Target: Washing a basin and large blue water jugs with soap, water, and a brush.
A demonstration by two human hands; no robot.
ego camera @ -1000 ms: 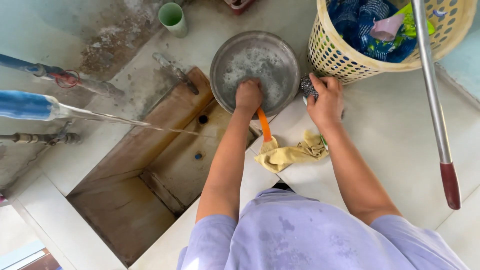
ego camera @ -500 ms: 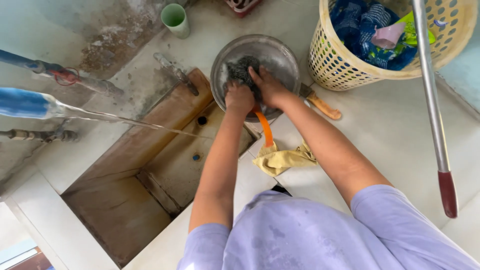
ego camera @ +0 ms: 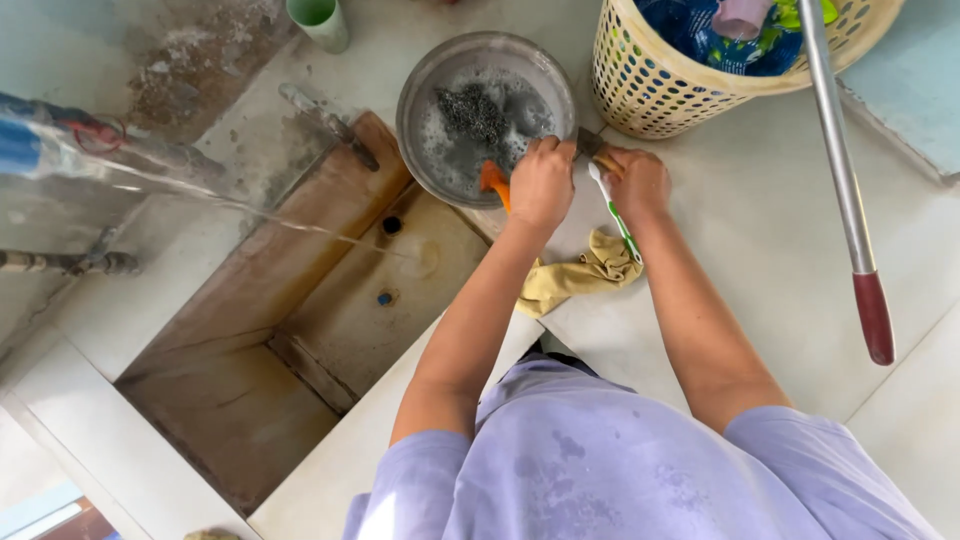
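Left hand (ego camera: 541,184) is curled shut on an orange handle (ego camera: 493,182) at the near rim of the pan (ego camera: 486,116); right hand (ego camera: 636,180) is closed round a dark-headed tool (ego camera: 588,144), and a white-green brush (ego camera: 617,215) runs under it, grip on that unclear. Pan sits on the pale counter (ego camera: 760,250) just above the sunken sink (ego camera: 330,300), touching neither basket nor cup. Inside: grey suds and a dark scrub wad (ego camera: 472,112) lying loose, so washing looks started, not rinsed; residue shows across the bottom, rim looks cleaner. Yellow rag (ego camera: 578,278) lies crumpled below the hands. Water stream (ego camera: 250,215) from a hose falls into the sink, well apart from the pan. Yellow basket (ego camera: 660,85) of clothes stands right of the pan, green cup (ego camera: 320,20) upper left, mop pole (ego camera: 845,190) far right.
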